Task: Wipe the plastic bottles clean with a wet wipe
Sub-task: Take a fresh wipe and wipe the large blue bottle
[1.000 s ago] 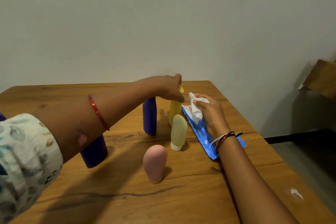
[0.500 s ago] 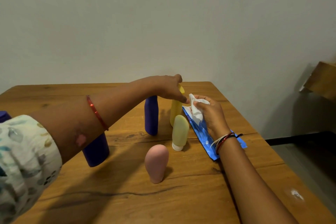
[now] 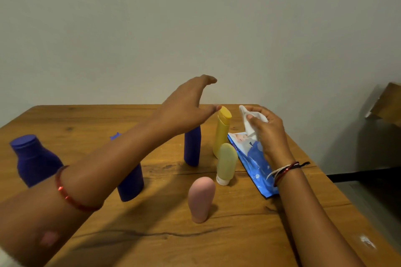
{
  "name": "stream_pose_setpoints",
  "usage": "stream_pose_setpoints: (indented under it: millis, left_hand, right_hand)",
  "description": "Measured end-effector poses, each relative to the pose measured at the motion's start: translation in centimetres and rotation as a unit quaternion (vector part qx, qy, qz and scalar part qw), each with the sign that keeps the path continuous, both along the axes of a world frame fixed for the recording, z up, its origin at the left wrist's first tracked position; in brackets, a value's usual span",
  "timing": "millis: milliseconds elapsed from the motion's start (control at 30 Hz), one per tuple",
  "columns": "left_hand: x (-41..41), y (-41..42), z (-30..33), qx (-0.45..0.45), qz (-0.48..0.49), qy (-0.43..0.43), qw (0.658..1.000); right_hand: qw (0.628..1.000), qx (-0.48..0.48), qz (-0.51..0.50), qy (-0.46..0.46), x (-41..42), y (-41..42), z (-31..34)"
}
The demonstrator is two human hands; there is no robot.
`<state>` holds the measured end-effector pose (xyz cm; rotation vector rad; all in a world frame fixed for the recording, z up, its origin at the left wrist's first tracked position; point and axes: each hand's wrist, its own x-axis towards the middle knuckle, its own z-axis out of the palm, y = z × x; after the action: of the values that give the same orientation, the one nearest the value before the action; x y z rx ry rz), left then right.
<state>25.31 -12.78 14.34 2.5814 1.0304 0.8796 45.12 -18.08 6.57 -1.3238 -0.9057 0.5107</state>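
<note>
Presently: your left hand (image 3: 186,104), fingers spread, hovers just left of the upright yellow bottle (image 3: 221,134); your right hand (image 3: 268,130) pinches 1 wet wipe (image 3: 249,121) just right of it.

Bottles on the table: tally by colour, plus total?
Blue: 3, the wide bottle at far left, the bottle behind the left forearm, the slim bottle
Yellow: 2, the tall capped bottle, the pale tube
Pink: 1, the pink tube
Total: 6

Six plastic bottles (image 3: 221,134) stand upright on the table; at three o'clock, a crumpled white wet wipe (image 3: 249,122).
</note>
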Motion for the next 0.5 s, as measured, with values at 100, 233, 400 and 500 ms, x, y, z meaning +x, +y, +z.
stream_pose_setpoints:
  millis: [100,233,400,500]
  left_hand:
    - [-3.4,-1.7,-0.2,0.057,0.022,-0.014,0.998]
    - [-7.8,-3.7,-0.5,0.088,0.058,-0.016,0.994]
    - [-13.3,-5.9,-0.6,0.094,0.066,-0.052,0.992]
    - [-16.7,-6.5,-1.0,0.117,0.088,-0.072,0.987]
  right_hand:
    - [0.997,0.062,0.0,-0.046,-0.8,-0.9,2.5]
    - [0.988,0.119,0.016,-0.098,-3.5,-2.0,5.8]
    - [0.971,0.173,0.067,-0.151,-8.9,-2.9,8.5]
    - [0.966,0.162,0.107,-0.17,-12.4,-2.9,9.1]
